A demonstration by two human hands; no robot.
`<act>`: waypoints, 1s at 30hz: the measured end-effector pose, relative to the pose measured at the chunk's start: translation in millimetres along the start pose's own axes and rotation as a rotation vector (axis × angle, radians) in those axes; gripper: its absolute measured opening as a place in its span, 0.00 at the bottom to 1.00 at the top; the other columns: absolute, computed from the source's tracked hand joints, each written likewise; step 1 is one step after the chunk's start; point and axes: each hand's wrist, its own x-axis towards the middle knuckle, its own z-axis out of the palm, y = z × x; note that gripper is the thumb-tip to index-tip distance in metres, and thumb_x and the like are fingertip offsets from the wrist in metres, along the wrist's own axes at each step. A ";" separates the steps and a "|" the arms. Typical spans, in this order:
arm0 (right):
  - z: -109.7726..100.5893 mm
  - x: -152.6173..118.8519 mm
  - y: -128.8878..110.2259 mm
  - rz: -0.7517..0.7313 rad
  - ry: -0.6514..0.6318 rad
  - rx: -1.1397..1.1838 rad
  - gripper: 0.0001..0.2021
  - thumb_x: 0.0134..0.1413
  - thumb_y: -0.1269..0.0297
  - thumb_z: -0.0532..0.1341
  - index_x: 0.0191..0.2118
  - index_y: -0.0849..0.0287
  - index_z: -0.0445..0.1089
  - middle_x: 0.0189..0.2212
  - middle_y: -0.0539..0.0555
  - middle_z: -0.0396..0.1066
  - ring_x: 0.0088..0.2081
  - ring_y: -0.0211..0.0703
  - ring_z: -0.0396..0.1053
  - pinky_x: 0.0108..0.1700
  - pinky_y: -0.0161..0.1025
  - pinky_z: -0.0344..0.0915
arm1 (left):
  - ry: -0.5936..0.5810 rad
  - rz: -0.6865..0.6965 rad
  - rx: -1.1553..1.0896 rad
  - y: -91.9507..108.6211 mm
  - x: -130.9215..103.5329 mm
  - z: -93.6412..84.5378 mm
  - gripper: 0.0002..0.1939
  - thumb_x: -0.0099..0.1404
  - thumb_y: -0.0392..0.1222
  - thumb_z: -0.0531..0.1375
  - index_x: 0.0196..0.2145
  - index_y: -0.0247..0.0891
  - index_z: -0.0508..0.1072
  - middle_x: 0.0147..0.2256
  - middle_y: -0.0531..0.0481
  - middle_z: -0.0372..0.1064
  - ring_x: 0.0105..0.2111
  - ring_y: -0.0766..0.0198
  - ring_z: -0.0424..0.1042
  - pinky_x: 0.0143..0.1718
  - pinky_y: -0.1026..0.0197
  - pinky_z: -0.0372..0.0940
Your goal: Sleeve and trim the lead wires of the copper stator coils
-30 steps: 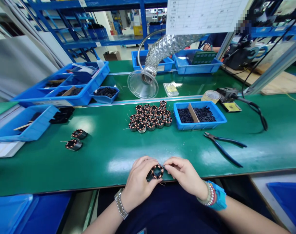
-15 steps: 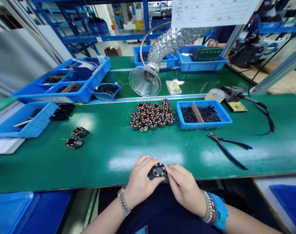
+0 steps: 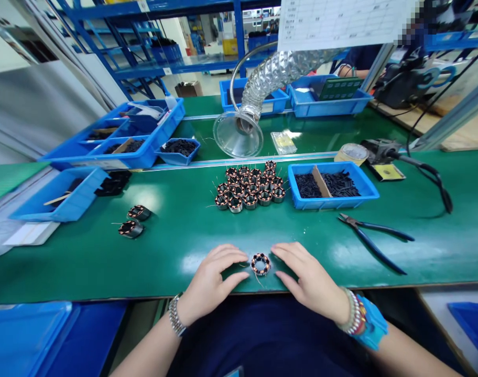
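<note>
A ring-shaped motor stator (image 3: 260, 264) with copper windings rests on the green bench near its front edge, thin wire ends sticking out. To its left, my left hand (image 3: 219, 273) is open, thumb and fingers apart around that side without gripping. My right hand (image 3: 307, 275) is likewise open just to the right of the stator. Beyond the hands stands a cluster of similar stators (image 3: 250, 188), packed close together with loose wire ends. Two more stators (image 3: 134, 221) sit apart on the left of the bench.
Diagonal cutting pliers (image 3: 370, 241) lie at right. A blue divided bin (image 3: 333, 204) holds small black pieces. A clear suction hood (image 3: 239, 137) on a foil duct hangs over the bench. Blue trays (image 3: 144, 157) stand at the left. A co-worker's arm (image 3: 351, 70) shows at the back right.
Both hands have let go of the stator and spread apart. It now sits on the bench between them, slightly farther from the front edge. The view has shifted slightly.
</note>
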 end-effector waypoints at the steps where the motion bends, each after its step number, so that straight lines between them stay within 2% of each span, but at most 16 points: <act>1: 0.0 5.1 -1.1 -0.034 -0.043 0.005 0.22 0.51 0.71 0.54 0.54 0.61 0.54 0.50 0.59 0.59 0.50 0.46 0.56 0.52 0.49 0.58 | 0.018 0.012 -0.001 1.7 0.4 0.2 0.07 0.59 0.39 0.57 0.36 0.40 0.71 0.35 0.49 0.71 0.41 0.61 0.66 0.45 0.55 0.61; 4: 2.1 20.4 -6.3 -0.110 -0.139 0.048 0.24 0.50 0.70 0.55 0.55 0.61 0.53 0.51 0.57 0.59 0.51 0.46 0.54 0.53 0.48 0.56 | 0.066 -0.001 0.000 5.0 5.1 4.7 0.06 0.60 0.37 0.55 0.28 0.38 0.71 0.28 0.50 0.70 0.34 0.63 0.67 0.39 0.58 0.62; 7: 4.3 28.0 -9.3 -0.120 -0.171 0.092 0.19 0.51 0.69 0.56 0.51 0.59 0.58 0.45 0.56 0.64 0.48 0.45 0.57 0.50 0.47 0.58 | 0.107 -0.036 0.009 0.6 9.5 5.9 0.07 0.60 0.36 0.55 0.25 0.37 0.70 0.26 0.50 0.68 0.31 0.64 0.66 0.35 0.60 0.62; 11: 7.0 23.4 -8.6 -0.058 -0.104 0.073 0.16 0.50 0.66 0.58 0.46 0.60 0.60 0.41 0.57 0.65 0.44 0.46 0.59 0.46 0.47 0.60 | 0.282 -0.097 0.101 -12.5 6.7 -0.4 0.07 0.60 0.37 0.55 0.25 0.36 0.69 0.26 0.50 0.68 0.31 0.63 0.66 0.34 0.61 0.62; 13: 10.2 18.9 -7.7 -0.036 -0.047 0.050 0.16 0.49 0.64 0.59 0.45 0.60 0.60 0.40 0.58 0.65 0.43 0.47 0.59 0.46 0.48 0.60 | 0.327 -0.050 0.161 -15.1 1.7 -0.4 0.06 0.59 0.36 0.55 0.26 0.36 0.70 0.26 0.49 0.69 0.32 0.63 0.66 0.36 0.59 0.61; 17: 19.2 14.2 -6.9 -0.020 0.044 0.030 0.17 0.48 0.61 0.59 0.44 0.61 0.60 0.38 0.58 0.65 0.41 0.48 0.60 0.43 0.48 0.61 | 0.191 0.167 0.143 -8.1 -7.3 13.8 0.05 0.58 0.34 0.57 0.34 0.37 0.71 0.31 0.49 0.70 0.35 0.63 0.66 0.40 0.58 0.60; 20: 23.2 14.1 -6.6 -0.017 0.077 0.036 0.17 0.48 0.61 0.59 0.44 0.61 0.59 0.38 0.58 0.64 0.41 0.47 0.60 0.42 0.47 0.62 | 0.152 0.181 0.029 -0.2 -6.4 24.8 0.07 0.58 0.34 0.57 0.36 0.37 0.70 0.33 0.48 0.71 0.36 0.64 0.66 0.41 0.60 0.59; 22: 23.6 14.3 -6.4 -0.021 0.076 0.041 0.17 0.48 0.62 0.59 0.44 0.61 0.59 0.38 0.58 0.64 0.41 0.47 0.60 0.42 0.47 0.62 | 0.132 0.097 -0.086 3.5 -2.2 27.2 0.04 0.59 0.34 0.56 0.32 0.37 0.71 0.32 0.49 0.71 0.35 0.65 0.66 0.40 0.61 0.59; 27: 23.0 13.8 -8.7 -0.017 0.080 0.015 0.17 0.48 0.63 0.60 0.44 0.61 0.59 0.37 0.58 0.64 0.41 0.47 0.60 0.42 0.47 0.62 | 0.081 -0.318 -0.317 6.6 8.1 24.3 0.07 0.59 0.38 0.55 0.26 0.35 0.69 0.26 0.51 0.68 0.28 0.67 0.65 0.31 0.64 0.59; 30: 24.8 13.4 -11.4 0.005 0.106 -0.008 0.17 0.47 0.64 0.60 0.43 0.62 0.59 0.37 0.58 0.64 0.40 0.47 0.60 0.41 0.47 0.62 | 0.101 -0.494 -0.465 2.9 9.4 21.3 0.08 0.58 0.40 0.56 0.25 0.34 0.68 0.21 0.54 0.63 0.22 0.70 0.62 0.26 0.67 0.57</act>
